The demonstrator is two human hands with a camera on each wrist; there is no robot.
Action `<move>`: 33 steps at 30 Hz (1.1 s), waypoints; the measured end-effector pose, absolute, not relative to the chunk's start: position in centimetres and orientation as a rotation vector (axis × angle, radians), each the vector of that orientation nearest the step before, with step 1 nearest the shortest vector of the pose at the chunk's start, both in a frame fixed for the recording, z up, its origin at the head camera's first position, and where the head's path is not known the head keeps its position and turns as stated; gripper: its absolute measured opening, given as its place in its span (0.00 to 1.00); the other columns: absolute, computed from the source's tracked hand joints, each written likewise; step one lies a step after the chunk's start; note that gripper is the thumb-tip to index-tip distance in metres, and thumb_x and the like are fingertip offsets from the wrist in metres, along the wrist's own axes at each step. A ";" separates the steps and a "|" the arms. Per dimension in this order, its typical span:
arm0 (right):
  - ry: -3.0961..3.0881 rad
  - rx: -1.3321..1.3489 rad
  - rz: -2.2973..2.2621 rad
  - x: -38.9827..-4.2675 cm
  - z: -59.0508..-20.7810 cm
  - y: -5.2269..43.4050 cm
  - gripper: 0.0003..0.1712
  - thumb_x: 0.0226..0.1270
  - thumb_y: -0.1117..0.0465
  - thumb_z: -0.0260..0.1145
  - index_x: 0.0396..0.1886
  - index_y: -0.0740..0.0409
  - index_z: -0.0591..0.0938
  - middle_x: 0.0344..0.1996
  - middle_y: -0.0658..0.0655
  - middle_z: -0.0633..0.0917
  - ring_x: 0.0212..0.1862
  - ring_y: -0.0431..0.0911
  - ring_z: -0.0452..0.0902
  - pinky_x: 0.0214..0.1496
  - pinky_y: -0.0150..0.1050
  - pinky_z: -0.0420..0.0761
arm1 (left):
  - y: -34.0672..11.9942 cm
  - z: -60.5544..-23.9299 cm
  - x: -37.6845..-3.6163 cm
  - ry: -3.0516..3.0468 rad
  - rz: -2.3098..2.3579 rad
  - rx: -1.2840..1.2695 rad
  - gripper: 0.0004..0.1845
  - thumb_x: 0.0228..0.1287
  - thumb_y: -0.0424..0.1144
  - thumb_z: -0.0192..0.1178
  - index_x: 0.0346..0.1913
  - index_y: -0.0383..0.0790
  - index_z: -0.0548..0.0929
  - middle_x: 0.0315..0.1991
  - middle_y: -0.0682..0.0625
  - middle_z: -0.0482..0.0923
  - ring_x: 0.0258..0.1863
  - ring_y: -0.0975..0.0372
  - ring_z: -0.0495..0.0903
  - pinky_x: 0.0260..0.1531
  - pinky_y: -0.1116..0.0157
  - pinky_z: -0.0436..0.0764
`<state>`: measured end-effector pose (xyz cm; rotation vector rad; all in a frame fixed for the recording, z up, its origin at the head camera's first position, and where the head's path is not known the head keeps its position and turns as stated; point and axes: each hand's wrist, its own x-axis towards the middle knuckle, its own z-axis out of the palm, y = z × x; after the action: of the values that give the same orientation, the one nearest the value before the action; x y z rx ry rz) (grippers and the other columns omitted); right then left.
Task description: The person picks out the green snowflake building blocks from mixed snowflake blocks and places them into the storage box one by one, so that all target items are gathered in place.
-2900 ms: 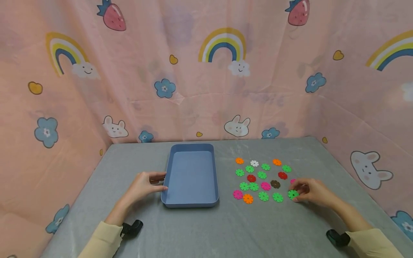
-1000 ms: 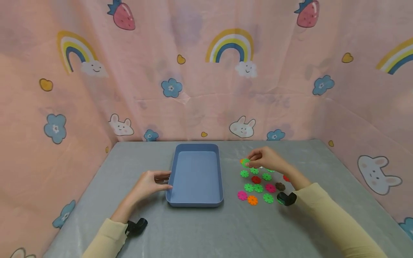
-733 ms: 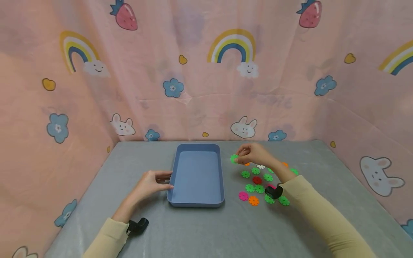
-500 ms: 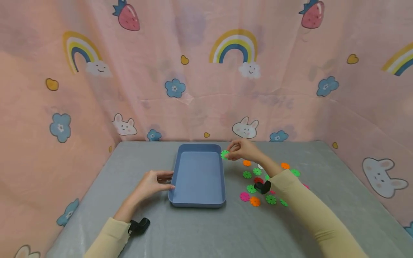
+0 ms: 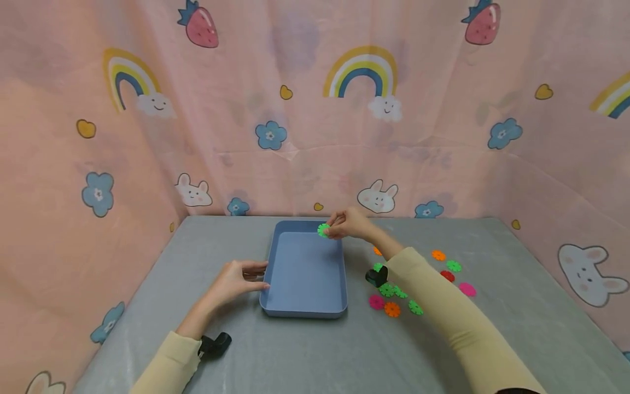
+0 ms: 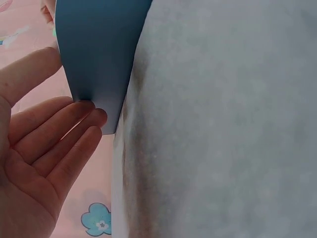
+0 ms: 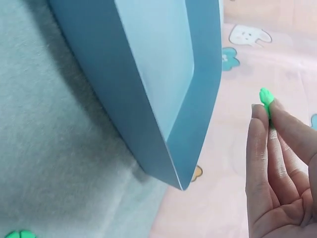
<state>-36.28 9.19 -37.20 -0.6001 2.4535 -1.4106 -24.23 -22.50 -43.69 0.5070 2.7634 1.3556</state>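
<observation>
Steadying the blue tray [image 5: 304,306] from its left side, your left hand [image 5: 231,282] lies on the grey table cover [image 5: 305,355] with the fingers relaxed and nearly straight; in the left wrist view the fingertips [image 6: 91,111] press against the tray's outer wall without curling round it. That contact is light, so a nudge from the other side could slide the tray across the cloth, since nothing grips it.

Moving right, the tray's floor looks bare and its rim stands low. Above its far right corner your right hand [image 5: 350,223] pinches a green snowflake piece [image 5: 323,230] between thumb and fingertips; the right wrist view shows only the piece's edge [image 7: 266,97] peeking out beyond the fingers. Held that near the rim, the piece could strike the wall if let go there and bounce out onto the table. A pinch this thin on a flat disc could also let it twist and drop early.

Further right, your sleeve [image 5: 433,295] hangs low over the scattered pieces [image 5: 392,309] beside the tray: green, orange, red and pink ones. A dragging forearm could sweep several out of place or toward the table edge.
</observation>
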 end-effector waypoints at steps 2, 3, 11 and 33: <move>2.458 -0.585 -1.410 -36.4 -37.3 8.7 0.12 0.57 0.63 0.72 0.35 0.69 0.82 0.29 0.60 0.88 0.34 0.54 0.86 0.45 0.53 0.83 | -22.5 -43.6 -24.2 2.764 1.357 0.494 0.33 0.47 0.46 0.74 0.58 0.38 0.79 0.53 0.44 0.81 0.49 0.57 0.83 0.47 0.59 0.82; 2.463 -0.582 -1.408 -36.5 -37.3 8.5 0.13 0.57 0.63 0.72 0.35 0.69 0.82 0.29 0.60 0.88 0.35 0.55 0.86 0.46 0.54 0.82 | -22.5 -43.6 -24.2 2.764 1.357 0.491 0.33 0.47 0.46 0.74 0.58 0.38 0.79 0.53 0.44 0.81 0.49 0.56 0.83 0.47 0.59 0.82; 2.475 -0.560 -1.397 -37.4 -37.7 7.0 0.14 0.57 0.61 0.72 0.36 0.69 0.83 0.29 0.61 0.88 0.38 0.60 0.85 0.46 0.53 0.82 | -22.4 -43.7 -24.4 2.761 1.363 0.489 0.33 0.48 0.45 0.74 0.58 0.38 0.79 0.52 0.45 0.82 0.48 0.57 0.83 0.47 0.61 0.82; 2.454 -0.450 -1.424 -39.3 -40.2 3.0 0.13 0.55 0.63 0.73 0.36 0.69 0.85 0.29 0.62 0.88 0.37 0.56 0.86 0.44 0.48 0.84 | -22.6 -44.2 -24.5 2.745 1.405 0.529 0.32 0.49 0.45 0.73 0.57 0.36 0.79 0.51 0.42 0.82 0.48 0.56 0.83 0.46 0.62 0.83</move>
<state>-39.30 3.02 -40.21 -0.4499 2.4543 -1.4238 -24.54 -22.57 -44.20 0.5288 2.7446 1.4047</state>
